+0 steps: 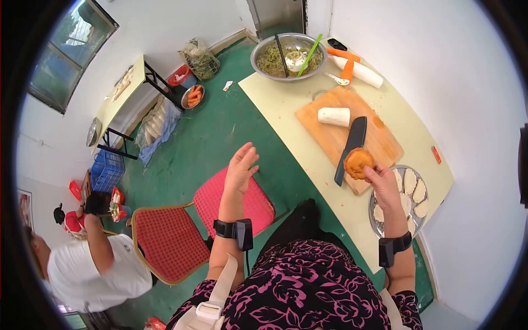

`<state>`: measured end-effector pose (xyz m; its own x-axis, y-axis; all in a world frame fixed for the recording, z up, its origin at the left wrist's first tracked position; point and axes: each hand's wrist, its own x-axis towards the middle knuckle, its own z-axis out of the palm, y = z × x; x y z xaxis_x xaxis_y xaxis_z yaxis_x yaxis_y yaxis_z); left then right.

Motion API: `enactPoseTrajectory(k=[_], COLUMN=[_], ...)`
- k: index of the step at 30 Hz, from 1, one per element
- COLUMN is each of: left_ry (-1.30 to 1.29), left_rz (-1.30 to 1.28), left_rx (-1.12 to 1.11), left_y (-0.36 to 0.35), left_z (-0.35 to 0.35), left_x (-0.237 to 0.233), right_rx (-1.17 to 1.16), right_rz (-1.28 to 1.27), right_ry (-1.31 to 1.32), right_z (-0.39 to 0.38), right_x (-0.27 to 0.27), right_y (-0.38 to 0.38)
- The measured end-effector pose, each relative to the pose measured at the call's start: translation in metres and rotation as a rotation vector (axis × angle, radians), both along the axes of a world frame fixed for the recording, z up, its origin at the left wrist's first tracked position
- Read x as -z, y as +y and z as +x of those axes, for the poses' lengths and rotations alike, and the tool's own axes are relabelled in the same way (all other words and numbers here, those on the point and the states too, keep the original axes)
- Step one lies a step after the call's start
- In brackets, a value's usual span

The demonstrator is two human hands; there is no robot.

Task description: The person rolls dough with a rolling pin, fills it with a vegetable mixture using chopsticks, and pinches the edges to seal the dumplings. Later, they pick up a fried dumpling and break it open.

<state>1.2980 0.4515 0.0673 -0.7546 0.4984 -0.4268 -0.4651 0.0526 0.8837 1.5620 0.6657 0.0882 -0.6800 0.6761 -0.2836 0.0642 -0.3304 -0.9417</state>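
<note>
The left hand point(240, 168) is held empty, fingers spread, above the red cushioned chair point(206, 201). Well to its right, the round orange-brown lump point(358, 163) is clasped by the right hand point(382, 187), at the wooden cutting board's point(379, 137) near edge, beside the black knife point(352, 146).

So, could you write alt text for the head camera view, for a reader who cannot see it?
A person's right hand holds a round orange-brown food over a cutting board with a black knife and a white radish piece; the left hand is raised open above a red chair. Another person is at lower left.
</note>
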Motion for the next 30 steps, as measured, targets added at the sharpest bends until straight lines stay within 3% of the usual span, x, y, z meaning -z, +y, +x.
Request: enactPoseTrajectory(k=[2,5,8,11,14,17,23,28,30], left_ry=[0.027,0.396,0.424,0.297,0.338,0.356,0.219,0.108,0.071], left_rz=[-0.068,-0.110,-0.314,-0.261,-0.260,-0.293,-0.348,-0.515,-0.527], left_rx=[-0.100,-0.045,0.160,0.193,0.206,0.243,0.219,0.235,0.244], left_y=[0.007,0.021,0.041,0.067,0.094,0.108,0.096,0.085,0.085], left_z=[-0.011,-0.046,-0.074,-0.117,-0.171,-0.246,-0.363,-0.400,-0.407], left_x=[0.004,0.042,0.033,0.047,0.053,0.091,0.120,0.144,0.156], right_rx=[0.036,0.107,0.236,0.299,0.318,0.299,-0.080,-0.414,-0.526], right_rz=[0.059,0.113,0.132,0.144,0.149,0.170,0.364,0.882,0.940], right_ry=[0.006,0.008,0.014,-0.033,-0.133,-0.199,-0.237,-0.714,-0.796], right_z=[0.001,0.005,-0.002,-0.007,-0.046,-0.147,-0.378,-0.486,-0.506], right_x=[-0.006,-0.015,-0.032,-0.028,-0.023,-0.029,-0.021,0.028,0.053], right_y=[0.017,0.044,0.062,0.087,0.112,0.135,0.179,0.199,0.197])
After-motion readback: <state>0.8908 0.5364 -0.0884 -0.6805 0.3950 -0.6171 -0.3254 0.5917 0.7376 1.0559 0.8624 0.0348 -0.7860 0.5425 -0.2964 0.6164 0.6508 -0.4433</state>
